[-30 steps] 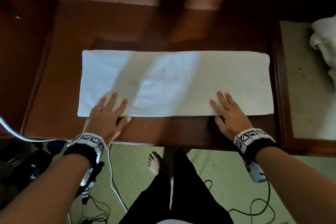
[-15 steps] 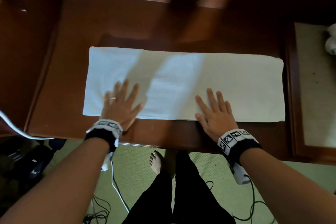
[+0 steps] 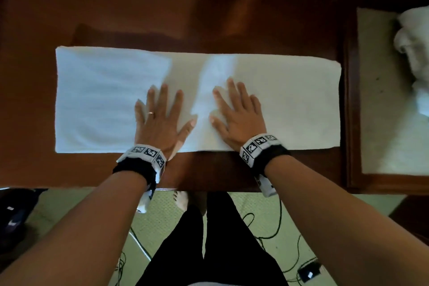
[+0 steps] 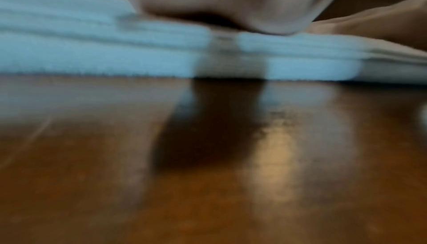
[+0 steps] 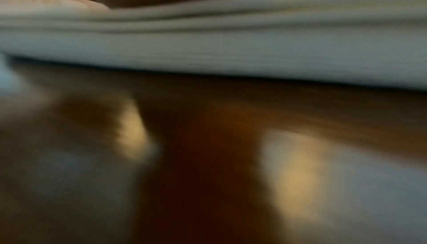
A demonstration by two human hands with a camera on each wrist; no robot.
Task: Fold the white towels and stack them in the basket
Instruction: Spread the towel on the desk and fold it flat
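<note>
Towel (image 3: 290,104) first: a long white strip, already folded lengthwise, is lying flat on the dark wooden table (image 3: 116,14), its near long edge running parallel to the table's front edge and set a little back from it. Starting nearest, both wrists are hovering over the bare wood at that front edge, and the wrist views (blurred) are showing the towel's stacked layers edge-on (image 4: 115,54), which suggests more than one fold is already in.

Just beyond, the left hand (image 3: 160,121) and the right hand (image 3: 239,116) are resting palm down on the cloth with fingers straight and spread, gripping nothing. Compared with a second ago, when they were sitting well apart near the towel's front edge, they are now lying close together at its middle and further onto the fabric. That reads to me as smoothing toward the centre, perhaps marking where the next crosswise fold should fall; the lengthwise stage looks finished.

The towel's long axis is running left to right across the table, its short ends pointing at the table's left and right edges, the right end stopping just short of the right edge. Further right, on a separate lower surface, a crumpled white heap (image 3: 415,58) is waiting (probably more towels). No basket is showing in any view.
</note>
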